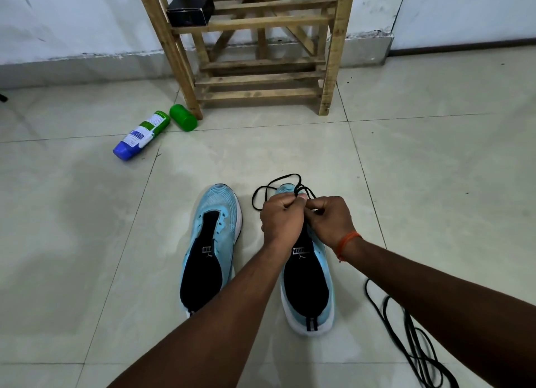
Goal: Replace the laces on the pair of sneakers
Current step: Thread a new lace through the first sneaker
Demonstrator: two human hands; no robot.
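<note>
Tiled floor (435,170), laceless blue sneakers (213,242); left hand (282,216), right hand (329,218) both pinching black lace (262,188).

hands (304,218) hide right sneaker (307,286) eyelets | spare lace (412,344) cut off at bottom edge

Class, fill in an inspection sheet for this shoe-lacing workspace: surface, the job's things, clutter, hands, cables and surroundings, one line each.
Surface: pale tiled floor, dull smudges on it.
Job's things: left sneaker unlaced; right sneaker with a black lace looped over its toe; loose black lace lying on the floor to the right.
Clutter: bottle lying on its side, green cap off beside it.
Hands: left hand and right hand both pinch the lace over the right sneaker.
Cables: nothing seen.
Surroundings: wooden rack against the wall, black box on a shelf.
</note>
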